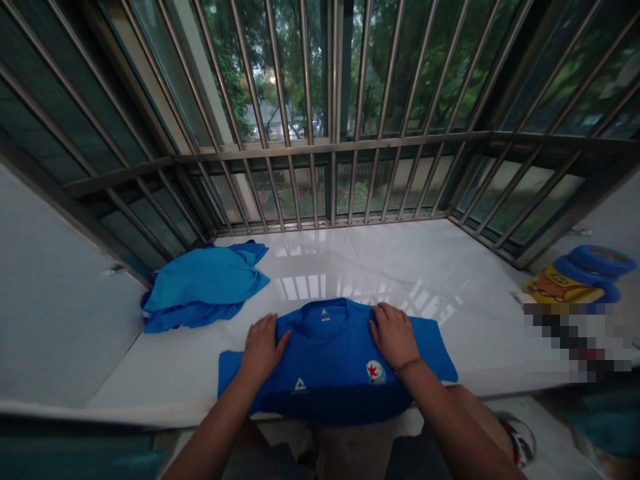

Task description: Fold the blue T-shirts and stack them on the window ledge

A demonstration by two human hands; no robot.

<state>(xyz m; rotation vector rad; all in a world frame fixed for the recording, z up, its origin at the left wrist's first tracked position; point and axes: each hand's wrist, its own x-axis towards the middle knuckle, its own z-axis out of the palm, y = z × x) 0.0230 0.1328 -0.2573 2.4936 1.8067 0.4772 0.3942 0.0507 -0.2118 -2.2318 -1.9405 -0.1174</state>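
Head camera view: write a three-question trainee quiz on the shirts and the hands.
1. True or false: both hands lie flat on the blue shirt.
2. Where is the pile of lighter blue clothes? A) left of the shirt B) right of the shirt C) under the shirt
3. Fill in: the shirt's collar points toward the window ____.

Key:
1. True: left hand and right hand press its shoulders.
2. A
3. bars
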